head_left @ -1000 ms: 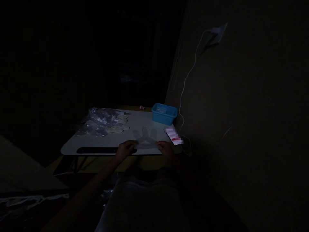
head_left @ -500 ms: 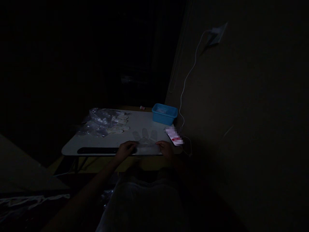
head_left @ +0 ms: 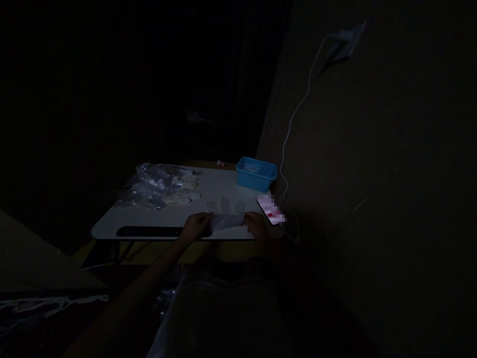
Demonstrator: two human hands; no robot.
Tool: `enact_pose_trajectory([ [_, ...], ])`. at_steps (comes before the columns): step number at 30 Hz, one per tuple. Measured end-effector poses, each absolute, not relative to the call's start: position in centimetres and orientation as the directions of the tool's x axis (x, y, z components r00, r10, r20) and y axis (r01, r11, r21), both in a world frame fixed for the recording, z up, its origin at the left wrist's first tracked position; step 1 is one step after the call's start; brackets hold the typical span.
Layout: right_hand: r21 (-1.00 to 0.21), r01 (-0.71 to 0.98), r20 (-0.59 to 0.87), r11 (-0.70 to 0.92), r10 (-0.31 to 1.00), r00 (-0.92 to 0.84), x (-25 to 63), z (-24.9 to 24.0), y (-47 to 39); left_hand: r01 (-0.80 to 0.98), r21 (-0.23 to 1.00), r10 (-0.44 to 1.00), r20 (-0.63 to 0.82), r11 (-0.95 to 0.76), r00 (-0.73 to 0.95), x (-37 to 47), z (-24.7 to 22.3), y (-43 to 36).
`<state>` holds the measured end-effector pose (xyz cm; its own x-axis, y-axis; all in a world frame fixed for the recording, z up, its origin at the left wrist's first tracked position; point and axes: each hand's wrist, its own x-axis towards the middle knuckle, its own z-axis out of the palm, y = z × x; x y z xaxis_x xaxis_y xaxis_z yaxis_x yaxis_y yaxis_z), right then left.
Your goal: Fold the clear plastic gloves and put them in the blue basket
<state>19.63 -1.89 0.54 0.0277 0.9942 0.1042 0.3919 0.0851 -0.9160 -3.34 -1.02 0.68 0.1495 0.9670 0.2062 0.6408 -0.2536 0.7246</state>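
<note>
Over the front edge of the white table, my left hand [head_left: 196, 226] and my right hand [head_left: 256, 223] are closed on opposite ends of a thin see-through plastic piece [head_left: 226, 222]. It stretches between my fingertips; in the dim light I cannot tell whether it is a bag or a glove. Grey finger-like shapes [head_left: 225, 205] show on the tabletop just beyond it. To the left, crumpled clear plastic [head_left: 156, 180] lies on the table, and white gloves [head_left: 182, 193] lie partly under or beside it.
A blue plastic basin [head_left: 255, 180] with something pale inside stands at the table's back right. Near my right hand lies a lit phone [head_left: 270, 209]. A white cable [head_left: 290, 127] hangs from the wall socket [head_left: 348, 44]. A dark slot [head_left: 149, 231] runs along the table's [head_left: 108, 219] front.
Both hands have risen slightly with the plastic piece, which is now stretched flatter between them. The view has shifted a little.
</note>
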Motion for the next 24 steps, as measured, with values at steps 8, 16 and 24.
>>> enact_pose_trajectory([
  [8, -0.914, 0.405, 0.022, -0.001, 0.998, 0.052, 19.9, 1.2, -1.1, 0.725, 0.654, 0.975, 0.179, -0.216, 0.129, -2.9, 1.7, -0.7],
  [16, -0.904, 0.426, -0.009, -0.046, 0.996, 0.088, 19.8, 0.6, -0.3, 0.738, 0.634, 0.97, 0.211, -0.231, 0.121, -2.8, 1.4, -0.9],
  [24, -0.888, 0.45, 0.143, 0.092, 0.986, 0.081, 19.7, -0.6, 0.8, 0.712, 0.666, 0.972, 0.206, -0.222, 0.111, -2.9, 1.3, -0.3],
])
